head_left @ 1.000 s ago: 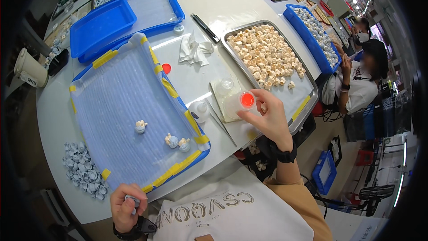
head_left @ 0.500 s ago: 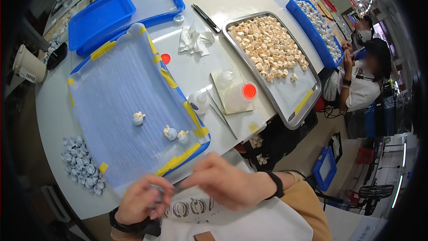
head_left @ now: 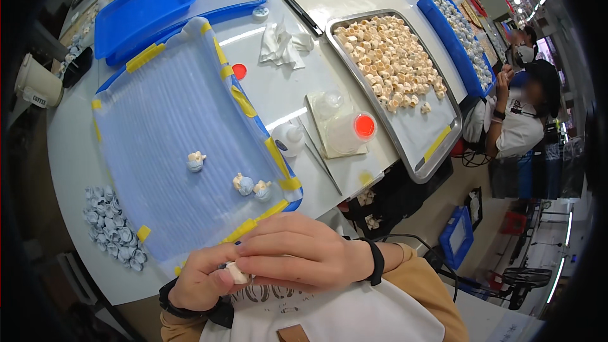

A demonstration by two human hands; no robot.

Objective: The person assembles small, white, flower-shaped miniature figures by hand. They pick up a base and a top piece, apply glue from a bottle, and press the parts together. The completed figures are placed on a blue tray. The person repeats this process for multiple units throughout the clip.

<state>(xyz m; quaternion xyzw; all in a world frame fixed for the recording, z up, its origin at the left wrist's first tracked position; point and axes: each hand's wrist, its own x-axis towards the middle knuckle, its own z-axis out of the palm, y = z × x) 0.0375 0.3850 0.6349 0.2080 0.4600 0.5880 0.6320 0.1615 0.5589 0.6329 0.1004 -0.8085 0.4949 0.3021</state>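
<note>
You are holding both hands close to your chest at the near edge of the table (head_left: 297,98), and between them you are pinching a small cream-white piece (head_left: 237,273). Your left hand (head_left: 201,284) is cupping it from below with the fingers curled around it, while your right hand (head_left: 303,256) is lying over the top, its fingertips pressing on the same piece; both are grasping it, neither is open. A second ago your right hand was stretched out to the right over the red-capped container (head_left: 352,130), and your left was alone low at the near edge; half a second ago the right was already sweeping back. So the reach is finished, the container is standing by itself on the small pad (head_left: 316,128), and the work now seems to be going on in your fingers rather than on the table. Just beyond your hands, the film-lined blue tray (head_left: 158,120) with yellow tape is carrying three finished-looking little pieces (head_left: 244,183), unchanged in position. To the near left a heap of grey-blue caps (head_left: 114,228) is lying on the table, and to the far right the metal tray (head_left: 411,133) is holding many cream pieces. Another person (head_left: 525,114) is sitting at the far right, apart from you.
</note>
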